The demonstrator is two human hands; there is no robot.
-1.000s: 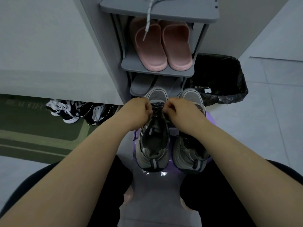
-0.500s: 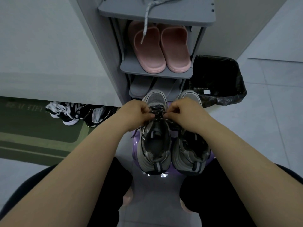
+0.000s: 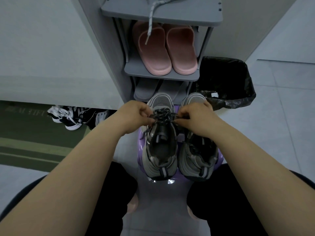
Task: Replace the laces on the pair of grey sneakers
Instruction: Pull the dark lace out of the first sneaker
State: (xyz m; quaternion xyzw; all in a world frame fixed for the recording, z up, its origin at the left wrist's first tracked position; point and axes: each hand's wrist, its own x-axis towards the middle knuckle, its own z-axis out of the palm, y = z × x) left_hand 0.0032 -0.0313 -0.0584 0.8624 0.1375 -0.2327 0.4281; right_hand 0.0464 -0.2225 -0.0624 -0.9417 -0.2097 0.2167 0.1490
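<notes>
- Pinching the dark lace (image 3: 162, 114) from both sides, the left hand (image 3: 134, 114) and right hand (image 3: 196, 116) each have fingers curled onto a strand near the top eyelets of the left sneaker (image 3: 160, 147).
- The lace is bunched in a crisscross over that shoe's tongue, and one loose end trails down its left side.
- The right sneaker (image 3: 198, 155) stands just beside it, touching, with the right wrist across its front; its lacing is too dark to make out.
- Both grey shoes sit on a purple stool (image 3: 142, 138) between the person's knees, toes pointing at the shoe rack (image 3: 187, 16).
- A pale lace (image 3: 150, 21) hangs off the rack's top shelf, in front of the pink slippers (image 3: 163, 53) one shelf down; grey slippers (image 3: 146, 89) lie below those.
- A black bin bag (image 3: 226, 79) stands to the right of the rack.
- Black-and-white sneakers (image 3: 68, 116) lie to the left, by a green mat (image 3: 25, 137).
</notes>
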